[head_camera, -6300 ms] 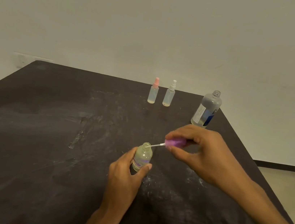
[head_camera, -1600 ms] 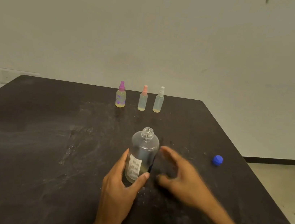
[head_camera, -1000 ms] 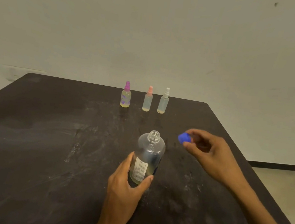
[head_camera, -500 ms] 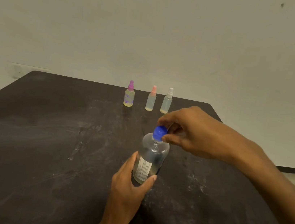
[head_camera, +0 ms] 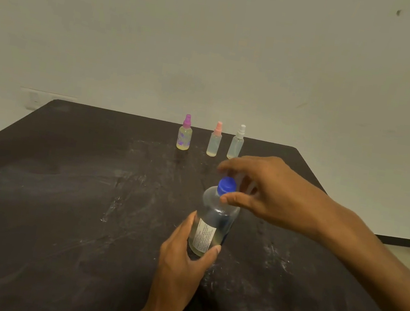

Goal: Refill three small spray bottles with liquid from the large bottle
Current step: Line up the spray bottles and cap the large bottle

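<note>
We judge refilling done: three small capped spray bottles (head_camera: 214,138) stand near the dark table's (head_camera: 47,199) far edge. Our left hand (head_camera: 184,258) wraps the large clear plastic bottle (head_camera: 211,222); our right hand's (head_camera: 270,191) loosely spread fingers (head_camera: 232,200) surround its blue cap (head_camera: 226,185)

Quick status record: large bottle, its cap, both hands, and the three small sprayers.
large bottle: upright on the table, little liquid left
blue cap: on the neck
left hand: wrapped around the bottle's lower body
right hand: fingers loosely around the cap, thumb against the neck
small sprayers: purple-topped, pink-topped, white-topped, in a row at the far edge, tops on
</note>
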